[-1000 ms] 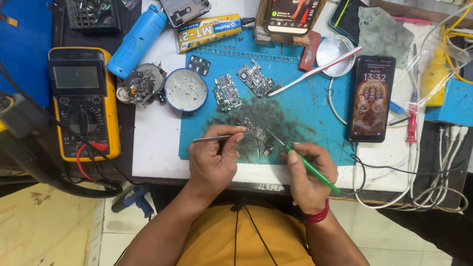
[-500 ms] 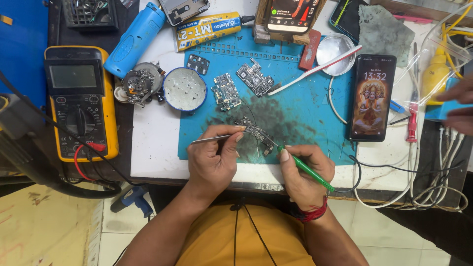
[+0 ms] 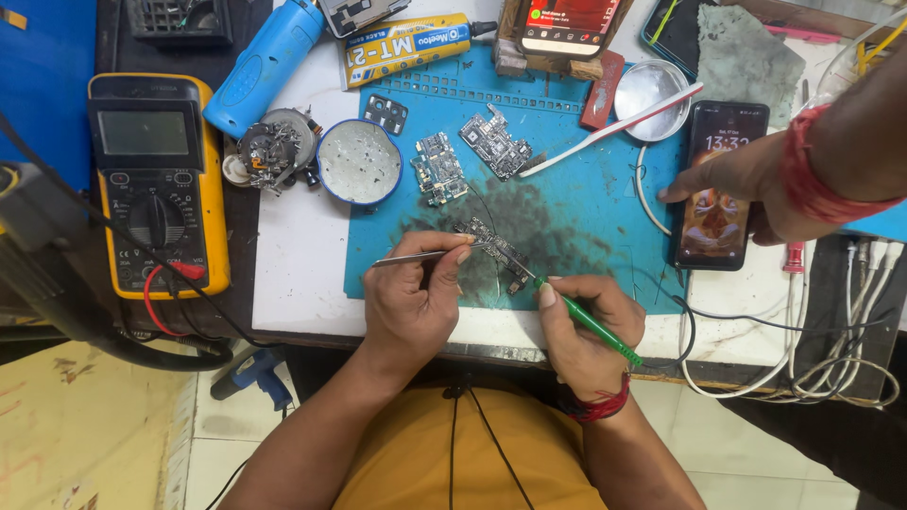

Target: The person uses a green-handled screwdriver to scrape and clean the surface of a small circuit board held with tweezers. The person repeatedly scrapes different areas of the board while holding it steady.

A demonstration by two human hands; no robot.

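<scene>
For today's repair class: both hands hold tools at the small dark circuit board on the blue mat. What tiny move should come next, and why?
Probably steady the small dark circuit board with the thin metal tweezers in the left hand, since the green-handled tool in the right hand already points at its edge.

This is a phone-repair workbench in a small electronics workshop. A blue work mat (image 3: 586,203), stained dark at its centre, covers a white table (image 3: 293,255). Bare circuit boards (image 3: 496,144) lie on the mat. A yellow multimeter (image 3: 156,184) with red and black leads sits to one side. A blue hot-air tool (image 3: 265,66), a glue tube (image 3: 406,45), a round tin (image 3: 359,162) and a metal dish (image 3: 650,90) stand along the back. Phones (image 3: 720,184) and white cables (image 3: 831,359) crowd the other side. The floor below is tiled.
</scene>
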